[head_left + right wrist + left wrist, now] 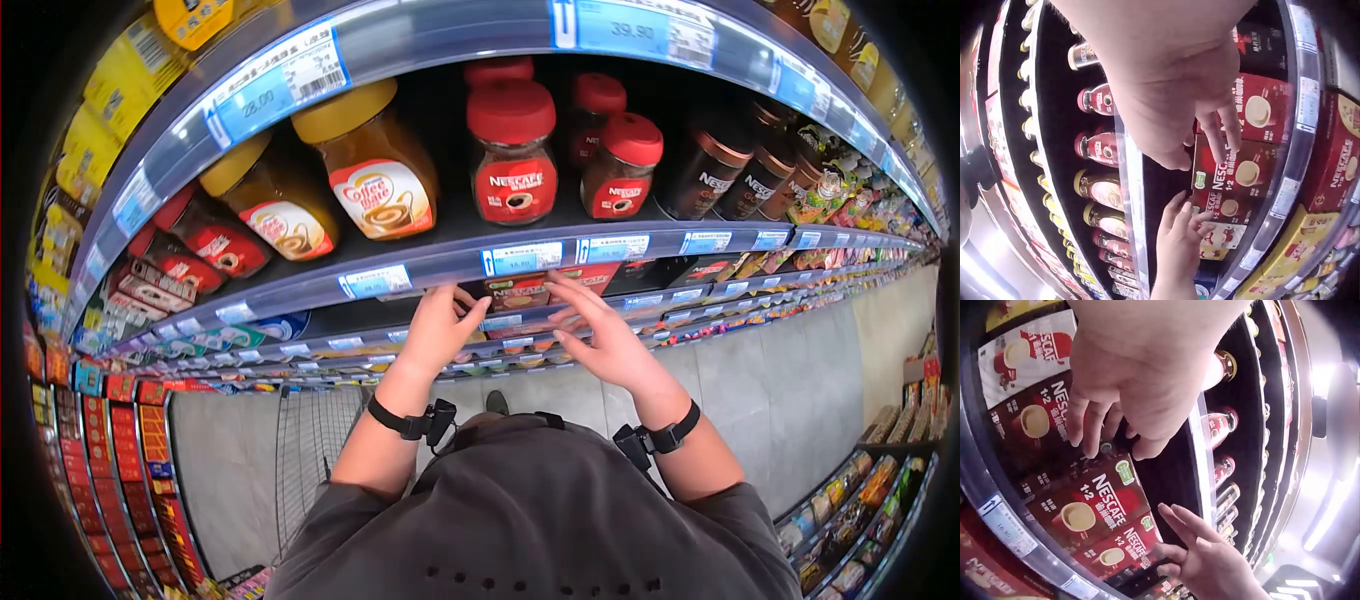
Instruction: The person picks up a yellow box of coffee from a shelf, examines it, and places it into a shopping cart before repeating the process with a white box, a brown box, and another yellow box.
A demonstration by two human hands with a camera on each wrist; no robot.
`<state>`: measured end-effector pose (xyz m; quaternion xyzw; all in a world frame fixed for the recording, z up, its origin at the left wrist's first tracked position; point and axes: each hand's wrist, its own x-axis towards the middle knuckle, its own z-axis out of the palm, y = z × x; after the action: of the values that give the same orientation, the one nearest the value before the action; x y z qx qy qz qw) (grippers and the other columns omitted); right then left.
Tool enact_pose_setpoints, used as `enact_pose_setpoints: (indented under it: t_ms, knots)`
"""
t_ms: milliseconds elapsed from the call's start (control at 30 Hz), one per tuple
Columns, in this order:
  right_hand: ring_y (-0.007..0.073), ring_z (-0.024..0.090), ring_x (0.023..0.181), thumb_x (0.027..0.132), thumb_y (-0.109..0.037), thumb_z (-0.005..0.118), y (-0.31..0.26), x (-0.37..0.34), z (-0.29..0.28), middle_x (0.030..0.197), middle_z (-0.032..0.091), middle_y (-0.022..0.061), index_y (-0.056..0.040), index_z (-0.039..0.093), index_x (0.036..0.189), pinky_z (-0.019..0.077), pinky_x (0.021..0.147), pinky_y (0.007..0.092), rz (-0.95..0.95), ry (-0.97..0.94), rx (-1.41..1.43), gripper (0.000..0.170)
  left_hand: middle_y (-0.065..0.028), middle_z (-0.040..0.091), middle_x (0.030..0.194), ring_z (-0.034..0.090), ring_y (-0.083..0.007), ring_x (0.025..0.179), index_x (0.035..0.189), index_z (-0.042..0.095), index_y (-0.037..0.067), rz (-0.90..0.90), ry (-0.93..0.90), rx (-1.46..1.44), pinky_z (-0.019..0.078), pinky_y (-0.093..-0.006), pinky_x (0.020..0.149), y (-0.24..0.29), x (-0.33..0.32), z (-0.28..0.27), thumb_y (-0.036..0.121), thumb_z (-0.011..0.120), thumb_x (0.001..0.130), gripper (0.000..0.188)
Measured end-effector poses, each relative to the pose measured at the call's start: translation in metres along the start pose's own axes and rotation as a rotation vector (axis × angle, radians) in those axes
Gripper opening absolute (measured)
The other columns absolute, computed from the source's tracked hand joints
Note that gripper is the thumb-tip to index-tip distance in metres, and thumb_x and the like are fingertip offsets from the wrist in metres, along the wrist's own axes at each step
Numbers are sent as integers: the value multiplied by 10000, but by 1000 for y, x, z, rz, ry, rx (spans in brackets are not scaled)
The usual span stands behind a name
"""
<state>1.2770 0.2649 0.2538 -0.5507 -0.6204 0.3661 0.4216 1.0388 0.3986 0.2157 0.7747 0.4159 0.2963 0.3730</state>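
Note:
Brown NESCAFE box (pixel 518 292) and red NESCAFE box (pixel 590 278) stand side by side on the shelf below the jars. The left hand (pixel 440 325) is at the brown box's left side, fingers loosely bent. The right hand (pixel 605 340) reaches over the boxes' fronts from the right, fingers spread. In the left wrist view, the left hand (pixel 1135 375) hangs over the boxes, fingertips by the brown box (pixel 1088 503); the right hand (pixel 1207 556) is beside the red box (pixel 1125 550). The right wrist view has the right hand's (pixel 1172 87) fingertips over the brown box (pixel 1244 169); contact is unclear.
Red-lidded jars (pixel 515 150) and yellow-lidded jars (pixel 380 165) line the shelf above, behind a price-tag edge (pixel 460 262). A wire cart (pixel 315 440) stands at lower left on the grey floor. More stocked shelves (pixel 860 510) are at lower right.

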Motion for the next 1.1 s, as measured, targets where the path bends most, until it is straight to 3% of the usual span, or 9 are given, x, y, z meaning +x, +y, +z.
enact_pose_setpoints:
  t_ms: [67, 433, 533, 667, 833, 900, 967, 1033, 1100]
  knots:
    - [191, 684, 1068, 910, 13, 637, 5, 10, 4, 1573, 414, 147, -58, 482, 1475, 588, 808, 308, 1, 24, -46, 590, -135, 703, 798, 672, -225, 696, 948, 685, -28, -41, -103, 112, 540, -356, 656, -7, 14, 1, 272, 784, 897, 319]
    - [191, 694, 998, 865, 99, 650, 14, 12, 2, 1404, 547, 149, -31, 547, 1410, 557, 861, 305, -48, 55, 6, 569, -122, 694, 811, 666, -242, 698, 1042, 692, 4, 135, -229, 166, 545, -354, 670, -10, 23, -3, 260, 824, 857, 343]
    - [174, 691, 937, 870, 74, 662, 11, 10, -3, 1405, 542, 142, -30, 543, 1398, 580, 809, 310, -121, 54, -33, 552, -123, 690, 1005, 690, -294, 883, 1177, 677, 59, 383, -145, 193, 572, -382, 777, 4, 8, -6, 208, 851, 797, 443]
    - [166, 685, 908, 854, 45, 708, 8, 5, -14, 1370, 569, 111, -63, 561, 1380, 572, 766, 295, -62, -101, -59, 557, -79, 636, 1153, 679, -313, 1005, 1163, 657, 73, 463, -160, 187, 577, -403, 825, 34, -16, -11, 157, 838, 766, 444]
    - [153, 672, 883, 854, 13, 742, 21, -5, -16, 1252, 632, 74, -70, 592, 1327, 556, 754, 282, -282, -178, -136, 504, -84, 647, 1143, 686, -294, 981, 1168, 656, 65, 325, -81, 194, 577, -391, 816, 64, -71, -5, 162, 838, 787, 433]
    - [165, 661, 937, 835, -31, 784, 20, -16, -17, 1173, 670, 77, -51, 605, 1301, 540, 771, 298, -52, -345, 50, 499, -96, 654, 1131, 691, -272, 939, 1185, 652, 50, 241, -48, 135, 575, -368, 806, 74, -97, 1, 168, 834, 812, 432]
    - [135, 651, 941, 851, -48, 787, 43, -29, -8, 1139, 682, 48, -49, 603, 1301, 530, 785, 291, -41, -412, 22, 487, -114, 658, 1115, 690, -242, 889, 1205, 642, 25, 196, -3, 98, 572, -349, 791, 72, -126, 11, 145, 836, 820, 447]
    - [101, 606, 756, 858, -120, 804, 69, -46, 6, 894, 667, 41, -52, 602, 1266, 491, 644, 282, -25, -466, 118, 460, -127, 655, 1108, 685, -222, 857, 1213, 629, 0, 153, 111, -28, 571, -336, 781, 74, -158, 21, 109, 839, 814, 464]
    - [97, 597, 727, 859, -137, 807, 80, -59, 15, 831, 655, 36, -47, 600, 1272, 486, 638, 284, 10, -573, 126, 471, -134, 653, 1105, 678, -203, 834, 1221, 618, -12, 109, 175, -26, 570, -322, 775, 79, -190, 28, 81, 834, 814, 469]
